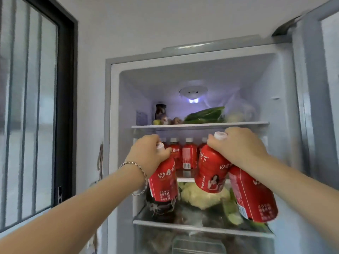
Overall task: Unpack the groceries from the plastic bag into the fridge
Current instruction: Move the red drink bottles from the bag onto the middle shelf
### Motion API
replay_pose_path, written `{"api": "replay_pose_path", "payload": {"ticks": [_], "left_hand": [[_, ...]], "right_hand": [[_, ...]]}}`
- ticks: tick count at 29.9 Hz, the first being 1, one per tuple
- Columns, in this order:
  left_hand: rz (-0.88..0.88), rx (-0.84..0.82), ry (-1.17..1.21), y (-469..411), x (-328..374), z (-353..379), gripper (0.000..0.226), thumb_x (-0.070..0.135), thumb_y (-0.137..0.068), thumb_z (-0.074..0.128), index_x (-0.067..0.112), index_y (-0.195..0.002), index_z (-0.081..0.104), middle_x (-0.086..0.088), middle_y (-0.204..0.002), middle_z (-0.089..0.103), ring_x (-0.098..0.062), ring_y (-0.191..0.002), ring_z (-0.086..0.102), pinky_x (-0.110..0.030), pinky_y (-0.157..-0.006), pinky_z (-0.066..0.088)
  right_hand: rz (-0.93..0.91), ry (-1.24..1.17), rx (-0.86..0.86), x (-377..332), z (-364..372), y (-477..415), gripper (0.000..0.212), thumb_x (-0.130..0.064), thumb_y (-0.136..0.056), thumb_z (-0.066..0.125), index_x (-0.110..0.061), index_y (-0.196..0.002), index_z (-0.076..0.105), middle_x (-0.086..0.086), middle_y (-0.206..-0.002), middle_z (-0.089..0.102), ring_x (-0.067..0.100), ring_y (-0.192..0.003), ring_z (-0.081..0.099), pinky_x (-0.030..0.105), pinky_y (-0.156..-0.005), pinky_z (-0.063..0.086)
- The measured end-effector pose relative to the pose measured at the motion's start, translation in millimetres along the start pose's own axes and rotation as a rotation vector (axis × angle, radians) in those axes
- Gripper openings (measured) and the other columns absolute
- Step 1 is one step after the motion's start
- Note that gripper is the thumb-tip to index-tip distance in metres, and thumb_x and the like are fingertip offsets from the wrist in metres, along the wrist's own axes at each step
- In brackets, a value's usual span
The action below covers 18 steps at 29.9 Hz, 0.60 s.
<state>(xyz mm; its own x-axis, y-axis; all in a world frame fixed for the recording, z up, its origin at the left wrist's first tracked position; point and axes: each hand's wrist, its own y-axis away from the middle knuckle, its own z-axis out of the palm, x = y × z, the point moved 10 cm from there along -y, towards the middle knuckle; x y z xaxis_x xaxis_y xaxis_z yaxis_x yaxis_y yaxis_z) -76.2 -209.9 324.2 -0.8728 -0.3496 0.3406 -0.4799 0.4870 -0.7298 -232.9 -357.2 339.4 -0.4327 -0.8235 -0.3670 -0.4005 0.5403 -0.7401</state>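
The fridge (113, 110) stands open in front of me. My left hand (149, 153) grips one red-labelled drink bottle (163, 182) by its neck, just below the white cap. My right hand (238, 145) holds two more red bottles by their necks: one (211, 171) hangs near the middle, the other (253, 195) tilts down to the right under my wrist. All three bottles hang in front of the middle shelf (185, 179), where several identical red bottles (189, 156) stand in a row at the back. The plastic bag is out of view.
The top shelf (200, 124) carries a dark jar (160, 111), small fruits, green vegetables (205, 114) and a clear bag. A cauliflower (200, 197) and greens lie on the lower shelf. The fridge door (315, 88) stands open on the right; a barred window (27, 107) is left.
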Motion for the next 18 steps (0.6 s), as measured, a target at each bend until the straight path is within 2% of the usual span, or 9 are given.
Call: {"api": "replay_pose_path", "payload": {"ticks": [3,7,9,11,13,16,18], "left_hand": [[-0.014,0.049,-0.016,-47.9,-15.1,21.7,0.032,0.035,-0.086,0.061,0.020,-0.067,0.039,0.000,-0.076,0.050,-0.018,-0.073,0.049,-0.026,-0.064,0.036],[-0.039,0.036,0.036,-90.6,-37.7,64.2,0.029,0.034,-0.084,0.064,0.010,-0.086,0.049,-0.009,-0.091,0.056,-0.027,-0.088,0.055,-0.030,-0.074,0.039],[-0.050,0.013,-0.004,-105.1,-46.2,85.1,0.033,0.034,-0.085,0.063,0.005,-0.099,0.054,-0.014,-0.105,0.060,-0.031,-0.101,0.056,-0.035,-0.084,0.041],[-0.072,-0.015,0.003,-116.0,-56.5,102.2,0.036,0.034,-0.087,0.061,0.004,-0.107,0.056,-0.016,-0.112,0.061,-0.032,-0.105,0.057,-0.036,-0.087,0.043],[-0.058,-0.063,-0.028,-123.9,-61.0,118.5,0.035,0.037,-0.091,0.055,0.007,-0.109,0.056,-0.016,-0.113,0.062,-0.032,-0.105,0.058,-0.036,-0.087,0.046],[0.041,-0.056,-0.311,-127.7,-56.3,132.7,0.037,0.040,-0.096,0.040,0.018,-0.124,0.048,-0.010,-0.128,0.052,-0.031,-0.121,0.045,-0.039,-0.094,0.043],[0.130,0.027,-0.427,-117.7,-41.8,132.3,0.039,0.041,-0.097,0.035,0.023,-0.130,0.045,-0.006,-0.138,0.041,-0.029,-0.126,0.036,-0.038,-0.100,0.035]], "right_hand": [[-0.009,0.030,-0.063,-0.1,42.2,-45.7,0.038,-0.052,-0.082,0.052,-0.019,-0.063,0.050,-0.004,-0.066,0.046,0.021,-0.075,0.049,0.029,-0.063,0.032],[0.001,0.066,-0.150,5.5,95.4,-79.4,0.036,-0.046,-0.084,0.051,-0.015,-0.067,0.048,0.004,-0.083,0.053,0.025,-0.087,0.055,0.028,-0.066,0.035],[0.004,0.102,-0.174,8.2,113.8,-87.6,0.035,-0.045,-0.084,0.053,-0.011,-0.075,0.050,0.008,-0.095,0.059,0.028,-0.093,0.058,0.028,-0.067,0.036],[-0.002,0.139,-0.178,8.3,125.5,-94.4,0.036,-0.048,-0.083,0.055,-0.012,-0.086,0.056,0.009,-0.100,0.061,0.030,-0.100,0.059,0.028,-0.067,0.037],[-0.005,0.152,-0.181,7.6,132.9,-100.7,0.041,-0.053,-0.083,0.055,-0.012,-0.076,0.051,0.005,-0.086,0.056,0.029,-0.094,0.060,0.028,-0.063,0.037],[0.018,0.118,-0.160,11.4,129.2,-100.9,0.055,-0.063,-0.080,0.056,-0.015,-0.060,0.039,0.000,-0.063,0.046,0.024,-0.073,0.053,0.029,-0.047,0.031],[0.031,0.054,-0.094,18.4,113.8,-93.8,0.054,-0.064,-0.077,0.059,-0.012,-0.067,0.050,0.002,-0.066,0.054,0.023,-0.072,0.056,0.032,-0.052,0.041]]}}
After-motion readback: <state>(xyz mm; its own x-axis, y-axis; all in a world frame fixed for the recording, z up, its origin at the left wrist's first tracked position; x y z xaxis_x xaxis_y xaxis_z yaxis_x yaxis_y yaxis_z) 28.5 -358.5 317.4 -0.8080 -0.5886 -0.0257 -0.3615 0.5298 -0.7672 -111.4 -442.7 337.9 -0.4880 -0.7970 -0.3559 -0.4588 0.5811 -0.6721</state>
